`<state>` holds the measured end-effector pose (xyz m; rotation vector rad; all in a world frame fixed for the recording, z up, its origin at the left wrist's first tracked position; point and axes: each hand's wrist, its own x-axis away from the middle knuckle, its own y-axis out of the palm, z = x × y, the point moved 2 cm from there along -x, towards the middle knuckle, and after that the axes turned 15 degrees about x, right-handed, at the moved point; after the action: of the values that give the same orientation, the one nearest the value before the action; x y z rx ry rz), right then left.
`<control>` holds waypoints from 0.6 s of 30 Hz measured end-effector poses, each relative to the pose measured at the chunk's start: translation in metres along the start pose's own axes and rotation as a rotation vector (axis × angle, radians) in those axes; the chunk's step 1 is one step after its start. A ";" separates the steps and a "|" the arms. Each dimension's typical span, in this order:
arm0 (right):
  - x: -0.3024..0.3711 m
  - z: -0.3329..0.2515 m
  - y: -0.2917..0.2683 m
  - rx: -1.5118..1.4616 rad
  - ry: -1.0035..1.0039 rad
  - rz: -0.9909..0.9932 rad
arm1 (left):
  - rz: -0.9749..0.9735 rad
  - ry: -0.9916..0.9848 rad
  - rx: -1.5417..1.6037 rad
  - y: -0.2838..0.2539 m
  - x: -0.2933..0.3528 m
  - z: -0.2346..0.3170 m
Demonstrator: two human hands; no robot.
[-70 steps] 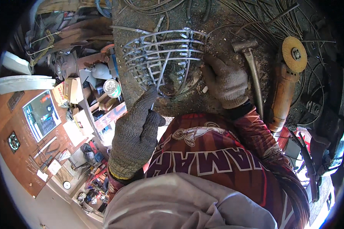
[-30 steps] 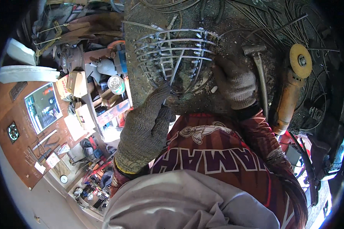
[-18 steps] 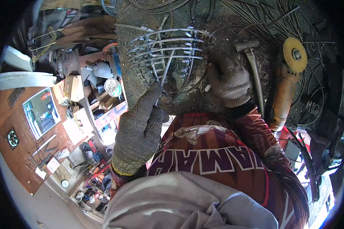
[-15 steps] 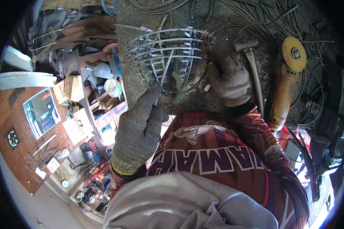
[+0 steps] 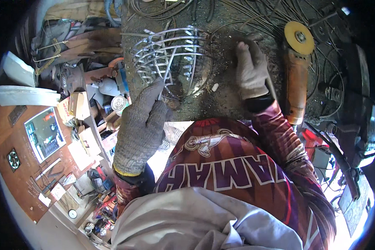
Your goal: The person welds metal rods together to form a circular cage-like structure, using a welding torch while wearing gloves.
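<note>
My left hand (image 5: 141, 125), in a grey knit glove, pinches a thin metal rod (image 5: 169, 68) at its lower end. The rod slants up across a curved frame of welded metal bars (image 5: 183, 54), which lies on the dark workbench (image 5: 229, 104). My right hand (image 5: 253, 71), gloved too, is closed over the upper part of a hammer (image 5: 271, 87). It covers most of the hammer's head, and the lower handle shows beside the wrist. A small white piece (image 5: 215, 87) rests between the frame and my right hand.
An angle grinder (image 5: 298, 75) with a yellow disc lies right of the hammer. Loose wires and rods (image 5: 254, 16) spread over the far bench. At left stand a cluttered shelf (image 5: 108, 96) and a brown board (image 5: 12, 141) with a poster. Cables (image 5: 337, 154) hang at right.
My right hand has moved from beside the hammer onto it. My left hand keeps its pinch on the rod. The whole view has shifted, so the bench things appear further left and higher.
</note>
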<state>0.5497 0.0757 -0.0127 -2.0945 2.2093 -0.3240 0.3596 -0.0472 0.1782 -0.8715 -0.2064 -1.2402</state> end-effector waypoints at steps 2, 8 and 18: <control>0.003 -0.030 -0.009 -0.224 0.451 0.000 | 0.010 0.305 0.002 -0.003 -0.006 -0.019; 0.030 -0.074 -0.062 -0.192 0.102 -0.206 | 0.000 0.249 -0.002 -0.005 -0.005 -0.023; 0.116 -0.032 -0.173 0.225 -0.127 0.294 | -0.006 0.321 -0.046 -0.006 -0.008 -0.025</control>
<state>0.7056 -0.0440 0.0645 -1.6070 2.2444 -0.3836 0.3438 -0.0589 0.1595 -0.6998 0.0768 -1.3753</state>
